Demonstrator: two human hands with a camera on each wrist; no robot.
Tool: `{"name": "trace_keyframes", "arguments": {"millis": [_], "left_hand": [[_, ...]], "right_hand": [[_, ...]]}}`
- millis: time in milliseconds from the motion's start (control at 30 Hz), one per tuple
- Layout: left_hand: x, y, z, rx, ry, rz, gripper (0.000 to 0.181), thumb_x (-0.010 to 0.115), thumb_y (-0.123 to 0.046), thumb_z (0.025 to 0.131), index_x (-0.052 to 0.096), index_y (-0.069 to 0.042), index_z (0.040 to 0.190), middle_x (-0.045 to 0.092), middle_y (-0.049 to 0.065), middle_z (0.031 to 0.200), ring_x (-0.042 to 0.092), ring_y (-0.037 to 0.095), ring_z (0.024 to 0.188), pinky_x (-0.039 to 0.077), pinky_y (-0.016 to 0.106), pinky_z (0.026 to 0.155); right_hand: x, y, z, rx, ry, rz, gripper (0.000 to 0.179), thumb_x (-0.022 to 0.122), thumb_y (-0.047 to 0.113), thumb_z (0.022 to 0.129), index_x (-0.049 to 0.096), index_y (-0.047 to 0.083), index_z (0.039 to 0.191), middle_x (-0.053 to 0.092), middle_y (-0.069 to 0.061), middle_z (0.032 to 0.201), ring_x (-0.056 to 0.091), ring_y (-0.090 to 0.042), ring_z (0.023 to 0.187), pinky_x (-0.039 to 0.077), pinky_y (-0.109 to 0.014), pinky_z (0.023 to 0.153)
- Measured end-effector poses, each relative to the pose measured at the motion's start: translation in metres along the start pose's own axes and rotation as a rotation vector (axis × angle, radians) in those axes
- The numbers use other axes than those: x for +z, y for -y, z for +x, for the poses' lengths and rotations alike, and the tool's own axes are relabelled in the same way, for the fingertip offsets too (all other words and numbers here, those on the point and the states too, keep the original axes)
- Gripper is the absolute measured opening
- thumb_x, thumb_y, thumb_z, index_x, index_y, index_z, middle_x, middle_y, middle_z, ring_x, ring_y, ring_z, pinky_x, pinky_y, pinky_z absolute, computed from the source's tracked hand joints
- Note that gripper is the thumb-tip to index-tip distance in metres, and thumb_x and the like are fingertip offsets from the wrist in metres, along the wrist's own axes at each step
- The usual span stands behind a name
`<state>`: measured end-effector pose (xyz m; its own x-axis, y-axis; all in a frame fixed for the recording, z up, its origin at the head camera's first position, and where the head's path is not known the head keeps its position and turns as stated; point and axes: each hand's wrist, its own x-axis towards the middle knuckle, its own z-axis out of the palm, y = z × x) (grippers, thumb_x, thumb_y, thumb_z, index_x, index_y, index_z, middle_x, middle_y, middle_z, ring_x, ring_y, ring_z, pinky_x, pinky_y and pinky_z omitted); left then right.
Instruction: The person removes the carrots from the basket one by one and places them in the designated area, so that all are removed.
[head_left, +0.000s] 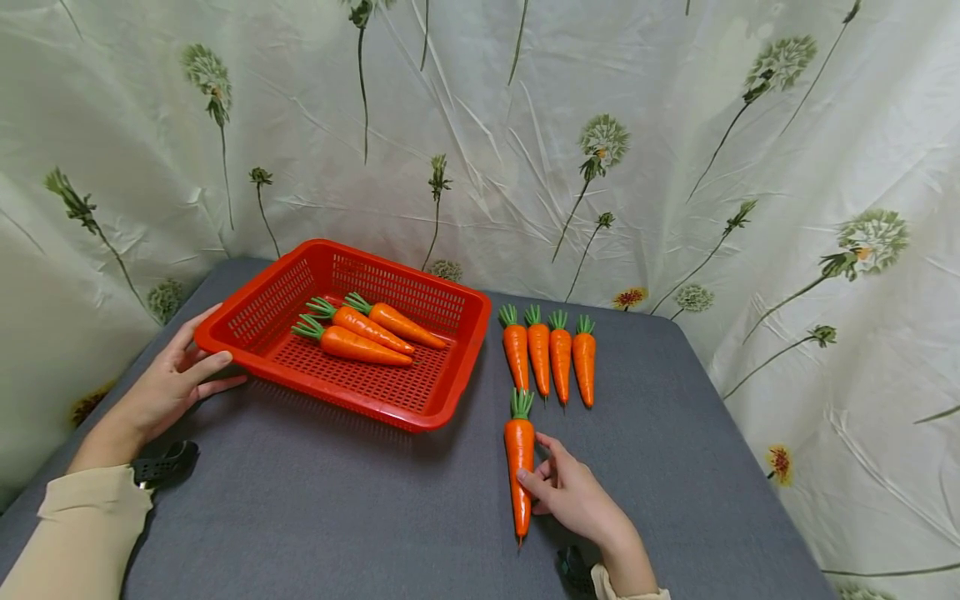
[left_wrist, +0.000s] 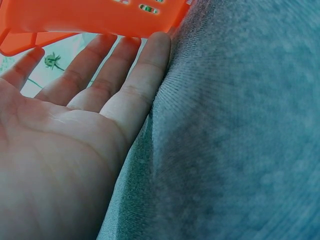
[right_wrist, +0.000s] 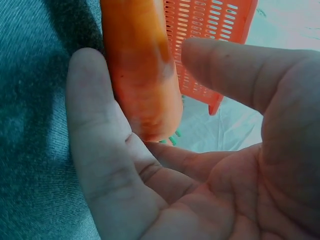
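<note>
While the left hand [head_left: 168, 379] touches the red basket [head_left: 337, 393] around its near left corner, the right hand [head_left: 573, 492] is at the near carrot [head_left: 519, 458], to the right of the basket and on its near side. Left hand: fingers mostly straight, tips against the outer wall in the left wrist view; no closed grasp seen. Right hand: roughly half open, digits on either side of the carrot's body; right wrist view shows a thin gap at the thumb, so firm hold not confirmed. Whether this carrot bears on the table [head_left: 337, 517] cannot be told. Row of four carrots [head_left: 560, 367]: just beside the basket's right side. Three loose carrots [head_left: 367, 327]: inside the basket.

Risks, as judged: (1) with the thumb apart, the smooth, tapered body could roll or slip. (2) Its leaves appear to meet the tip of the row's leftmost carrot; a careless push could knock the row askew. (3) Uneven pressure from the left fingers could slide or tip the basket and set its contents rolling.
</note>
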<state>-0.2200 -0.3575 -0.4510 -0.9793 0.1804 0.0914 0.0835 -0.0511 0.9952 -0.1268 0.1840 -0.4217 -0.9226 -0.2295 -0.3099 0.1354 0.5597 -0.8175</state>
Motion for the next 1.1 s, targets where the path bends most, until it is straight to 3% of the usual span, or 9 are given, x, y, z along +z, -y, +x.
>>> {"name": "trace_keyframes", "arguments": {"millis": [233, 467, 833, 1100], "left_hand": [[0.001, -0.001, -0.001, -0.008, -0.008, 0.022, 0.074, 0.052, -0.005, 0.103, 0.014, -0.034, 0.161, 0.03, 0.005, 0.15, 0.059, -0.007, 0.112, 0.061, 0.026, 0.079], [0.001, -0.002, -0.001, -0.017, -0.014, 0.023, 0.074, 0.052, -0.006, 0.103, 0.014, -0.034, 0.161, 0.027, 0.008, 0.152, 0.059, -0.007, 0.112, 0.061, 0.026, 0.079], [0.001, -0.002, -0.001, -0.019, -0.012, 0.019, 0.074, 0.052, -0.006, 0.103, 0.015, -0.034, 0.16, 0.029, 0.006, 0.151, 0.06, -0.006, 0.112, 0.061, 0.026, 0.079], [0.001, -0.001, -0.001, -0.024, -0.013, 0.028, 0.075, 0.052, -0.007, 0.103, 0.014, -0.035, 0.16, 0.027, 0.008, 0.152, 0.06, -0.007, 0.111, 0.061, 0.026, 0.079]], "right_hand": [[-0.007, 0.001, 0.002, -0.002, -0.019, -0.074, 0.075, 0.066, 0.038, 0.097, 0.032, 0.0, 0.153, 0.063, -0.007, 0.093, 0.066, -0.019, 0.073, 0.058, -0.03, 0.066], [-0.023, 0.011, 0.002, -0.016, -0.072, -0.104, 0.069, 0.067, 0.035, 0.097, 0.037, 0.005, 0.152, 0.062, -0.008, 0.098, 0.067, -0.021, 0.078, 0.059, -0.034, 0.071], [-0.055, 0.043, 0.015, -0.08, -0.106, -0.28, 0.066, 0.066, 0.039, 0.097, 0.038, 0.015, 0.152, 0.065, -0.004, 0.102, 0.066, -0.02, 0.081, 0.052, -0.03, 0.07], [-0.07, 0.068, 0.029, -0.167, -0.08, -0.355, 0.066, 0.066, 0.042, 0.096, 0.04, 0.013, 0.151, 0.066, -0.004, 0.104, 0.064, -0.022, 0.081, 0.052, -0.031, 0.07]]}}
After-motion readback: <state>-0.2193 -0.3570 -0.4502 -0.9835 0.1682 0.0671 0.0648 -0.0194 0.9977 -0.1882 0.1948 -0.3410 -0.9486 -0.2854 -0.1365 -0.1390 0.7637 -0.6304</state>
